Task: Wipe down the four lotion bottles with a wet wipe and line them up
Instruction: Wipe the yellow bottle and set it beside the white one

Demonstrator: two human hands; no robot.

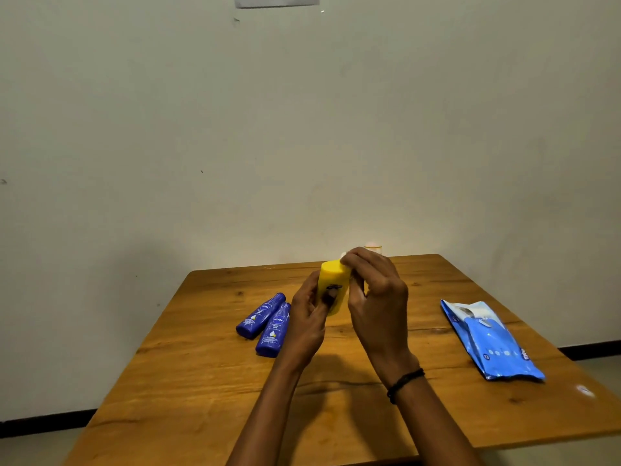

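Nearest the camera are the person's two forearms, the right one with a dark wristband (405,383), reaching out over the wooden table (208,391). Both meet at the yellow bottle (333,280), held up off the table near its middle. The left hand (311,317) wraps the bottle's lower body, thumb across the label; the right hand (376,290) is curled over its upper far end, fingers closed there. A pale scrap shows at those fingertips, perhaps the wet wipe, but it is too hidden to be sure. The bottle's long axis runs away from the person and tilts up, so the end to be rubbed lies under the right hand, while the left looks to be only steadying it.

Left of the yellow bottle, two blue bottles (268,322) lie flat, side by side and touching, caps pointing away. Behind the yellow bottle, at the table's far edge, a pale object (372,247) peeks out, possibly the fourth bottle. Well to the right lies one blue wipes pack (490,341). So I count three bottles for certain, not yet in a line.
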